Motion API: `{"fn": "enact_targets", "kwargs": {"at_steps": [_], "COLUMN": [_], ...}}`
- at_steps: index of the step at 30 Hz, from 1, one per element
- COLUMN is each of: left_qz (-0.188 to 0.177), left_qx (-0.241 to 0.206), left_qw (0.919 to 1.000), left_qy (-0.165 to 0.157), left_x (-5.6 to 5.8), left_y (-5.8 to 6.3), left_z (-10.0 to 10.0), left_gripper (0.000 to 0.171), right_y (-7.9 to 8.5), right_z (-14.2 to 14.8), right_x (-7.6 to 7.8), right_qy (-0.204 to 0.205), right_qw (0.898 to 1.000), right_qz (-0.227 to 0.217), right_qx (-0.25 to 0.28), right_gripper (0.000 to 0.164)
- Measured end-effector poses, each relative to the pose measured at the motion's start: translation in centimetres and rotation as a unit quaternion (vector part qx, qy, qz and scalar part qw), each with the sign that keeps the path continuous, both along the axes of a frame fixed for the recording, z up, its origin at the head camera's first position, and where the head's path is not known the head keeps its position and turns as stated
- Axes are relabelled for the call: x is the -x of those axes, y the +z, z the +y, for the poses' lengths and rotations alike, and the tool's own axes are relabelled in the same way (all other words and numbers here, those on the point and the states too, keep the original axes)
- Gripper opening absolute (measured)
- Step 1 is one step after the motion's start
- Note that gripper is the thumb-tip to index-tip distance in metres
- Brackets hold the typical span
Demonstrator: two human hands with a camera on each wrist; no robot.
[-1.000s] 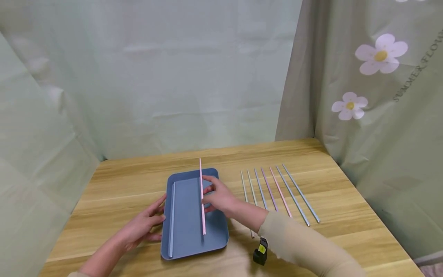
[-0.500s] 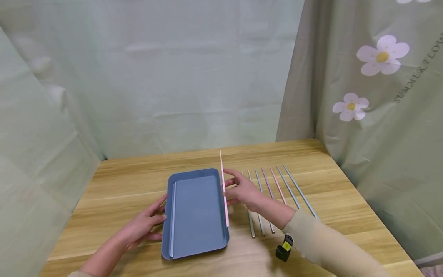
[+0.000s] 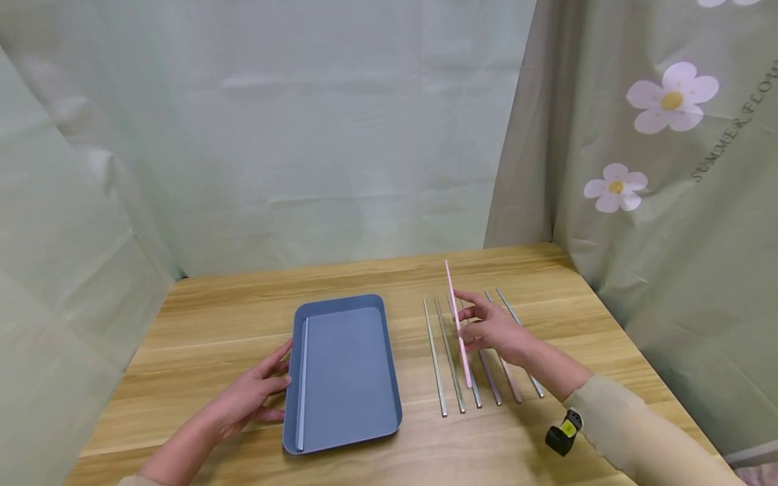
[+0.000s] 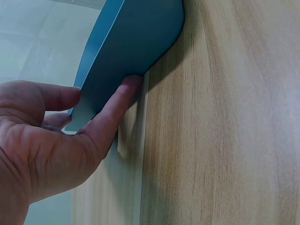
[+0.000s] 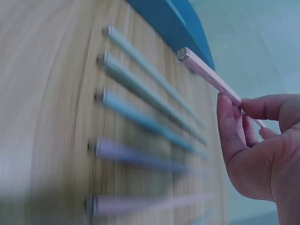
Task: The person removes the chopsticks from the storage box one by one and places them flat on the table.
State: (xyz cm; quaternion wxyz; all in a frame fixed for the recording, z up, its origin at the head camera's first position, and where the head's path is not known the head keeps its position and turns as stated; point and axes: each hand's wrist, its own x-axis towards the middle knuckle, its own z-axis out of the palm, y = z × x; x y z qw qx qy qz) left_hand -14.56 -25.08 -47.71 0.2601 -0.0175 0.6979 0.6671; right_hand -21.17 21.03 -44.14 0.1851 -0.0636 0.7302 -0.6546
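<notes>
My right hand (image 3: 498,331) pinches a pink chopstick (image 3: 464,358) between thumb and fingers, above the row of chopsticks on the table. In the right wrist view the pink chopstick (image 5: 208,75) has a square, silvery, speckled end turned towards the camera. At the left, my left hand (image 3: 246,398) rests with extended fingers against the outer left wall of a blue-grey tray (image 3: 352,378). The left wrist view has one fingertip low on the tray's wall (image 4: 136,42), close to the tabletop. One pale blue chopstick (image 3: 302,385) lies lengthwise along the tray's left side.
Several coloured chopsticks, among them a pale green chopstick (image 3: 434,358), lie side by side right of the tray. My right hand hides parts of some. Curtains (image 3: 340,135) enclose the wooden table (image 3: 213,317) at the back and sides.
My right hand has carried the pink chopstick rightward, from over the tray, past its right rim, to above the row of chopsticks. My left hand and the tray have stayed in place.
</notes>
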Motion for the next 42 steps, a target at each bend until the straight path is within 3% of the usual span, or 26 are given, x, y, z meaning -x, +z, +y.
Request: {"fn": "enact_targets", "kwargs": {"at_steps": [13, 21, 32, 42], "left_qz": [-0.004, -0.006, 0.004, 0.002], "left_qx": [0.006, 0.007, -0.001, -0.001], "left_qw": [0.9999, 1.0, 0.9999, 1.0], "left_qy": [0.008, 0.004, -0.012, -0.007], "left_x": [-0.1, 0.0, -0.1, 0.1], "left_y": [0.3, 0.0, 0.0, -0.1], "left_z": [0.2, -0.1, -0.1, 0.0], "left_gripper": [0.075, 0.075, 0.076, 0.075], "right_y": [-0.1, -1.0, -2.0, -2.0], "right_z": [10.9, 15.5, 17.3, 16.9], "right_x": [0.7, 1.3, 1.0, 1.1], "right_qy": [-0.009, 0.001, 0.028, 0.032], "right_qw": [0.999, 0.995, 0.989, 0.982], "right_qz": [0.0, -0.025, -0.044, -0.025], "right_qx": [-0.053, -0.101, -0.139, -0.184], "right_gripper": [0.081, 0.078, 0.075, 0.071]}}
